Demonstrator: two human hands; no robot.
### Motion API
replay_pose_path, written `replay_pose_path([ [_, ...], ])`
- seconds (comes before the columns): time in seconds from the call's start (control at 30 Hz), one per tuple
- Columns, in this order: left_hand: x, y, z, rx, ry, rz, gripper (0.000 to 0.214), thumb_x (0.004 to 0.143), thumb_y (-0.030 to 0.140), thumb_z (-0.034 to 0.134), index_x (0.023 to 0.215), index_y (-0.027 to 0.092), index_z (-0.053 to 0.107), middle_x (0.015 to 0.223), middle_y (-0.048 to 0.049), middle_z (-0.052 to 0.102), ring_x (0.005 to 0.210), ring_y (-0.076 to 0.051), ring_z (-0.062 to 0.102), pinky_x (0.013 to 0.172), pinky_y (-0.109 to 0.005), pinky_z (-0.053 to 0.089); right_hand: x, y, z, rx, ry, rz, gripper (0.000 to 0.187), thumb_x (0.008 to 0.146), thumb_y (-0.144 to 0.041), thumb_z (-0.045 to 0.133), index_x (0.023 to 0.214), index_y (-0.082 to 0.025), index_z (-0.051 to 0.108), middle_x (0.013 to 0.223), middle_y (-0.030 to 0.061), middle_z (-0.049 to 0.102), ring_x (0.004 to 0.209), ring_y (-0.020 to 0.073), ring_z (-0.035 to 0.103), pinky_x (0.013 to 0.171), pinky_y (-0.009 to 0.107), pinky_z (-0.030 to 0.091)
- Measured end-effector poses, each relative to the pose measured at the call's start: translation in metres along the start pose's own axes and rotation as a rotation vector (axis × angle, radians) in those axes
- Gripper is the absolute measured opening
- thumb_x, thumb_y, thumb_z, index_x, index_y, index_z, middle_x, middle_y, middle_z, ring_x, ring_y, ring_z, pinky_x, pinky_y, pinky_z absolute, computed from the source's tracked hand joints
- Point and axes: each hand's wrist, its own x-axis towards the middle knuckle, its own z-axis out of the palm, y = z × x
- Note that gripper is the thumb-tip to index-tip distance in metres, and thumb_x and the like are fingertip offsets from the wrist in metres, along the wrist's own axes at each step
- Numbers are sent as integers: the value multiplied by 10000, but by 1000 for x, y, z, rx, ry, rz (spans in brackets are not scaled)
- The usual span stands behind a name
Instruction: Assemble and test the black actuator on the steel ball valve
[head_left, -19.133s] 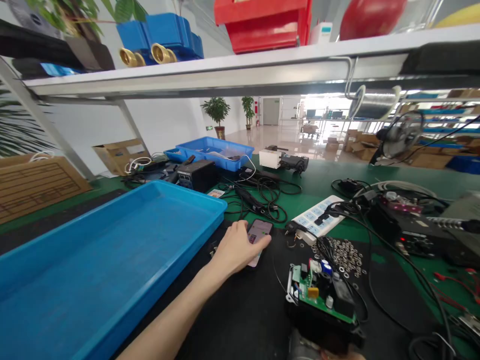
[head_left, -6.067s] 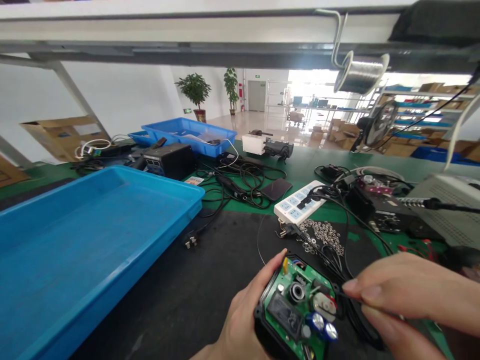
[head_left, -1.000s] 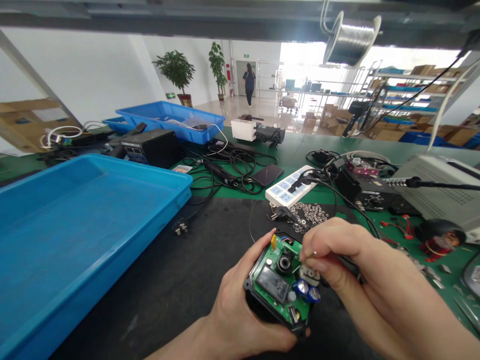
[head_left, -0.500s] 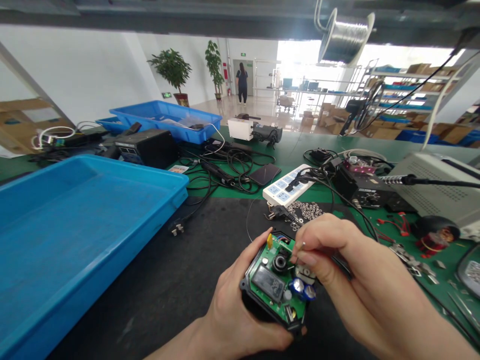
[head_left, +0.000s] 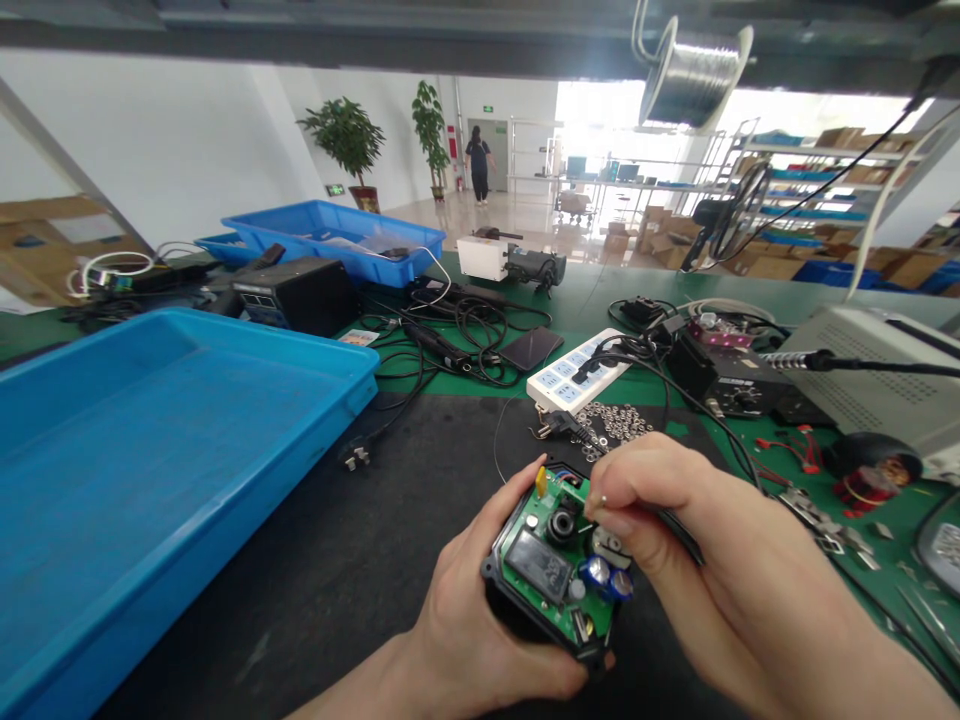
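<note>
My left hand [head_left: 480,600] is wrapped round a black housing [head_left: 491,572] that carries a green circuit board [head_left: 517,585], tilted toward me. On the board stand a dark rectangular block [head_left: 540,563], a black ring-shaped part [head_left: 561,525], blue capacitors [head_left: 598,572] and a yellow component [head_left: 541,482]. The thumb and forefinger of my right hand [head_left: 660,500] are pinched at the board's upper right edge. A tiny silvery tip [head_left: 603,500] shows between them; the rest is hidden, so I cannot make out what it is.
A large blue tray [head_left: 187,400] lies left on the black mat [head_left: 337,560]. Ahead are a power strip [head_left: 574,370], a plug [head_left: 562,425] and scattered metal nuts [head_left: 619,420]. A soldering station [head_left: 731,375] sits right. A solder spool [head_left: 694,75] hangs above; a person [head_left: 479,165] stands far off.
My right fingertips have shifted very slightly and closed more over the small silvery tip. The left hand and housing hold nearly still. The distant person has moved a little left.
</note>
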Motion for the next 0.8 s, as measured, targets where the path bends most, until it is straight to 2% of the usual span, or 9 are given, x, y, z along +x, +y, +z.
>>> replay_pose_path([
  [0.27,1,2,1,34,0,3,1338,409,422,1018,1546,354,315,1421,-7,652,1203,-245,727,1138,-363,616,2,0,3,42,-50,24,198,990,-109,541,1071,-287,511,951,-61,638,838,83,621,723,200,451],
  [0.47,1,3,0,50,16,18,1341,398,416,1017,1542,379,319,1428,27,645,1228,-218,715,1145,-301,605,-2,1,4,61,-16,24,210,991,-113,549,1086,-296,505,975,-50,642,865,96,630,755,207,465],
  [0.67,1,4,0,15,1,4,1339,402,380,1022,1544,362,323,1419,13,652,1215,-230,721,1138,-329,613,-2,-1,2,88,2,31,267,961,-87,583,1113,-295,515,989,-55,633,877,84,621,783,190,459],
  [0.8,2,5,0,17,-1,1,1351,391,372,1024,1544,376,319,1399,26,666,1172,-213,740,1130,-308,615,-2,-2,1,87,-5,49,282,945,-78,599,1108,-295,525,989,-77,643,871,59,620,790,161,451],
])
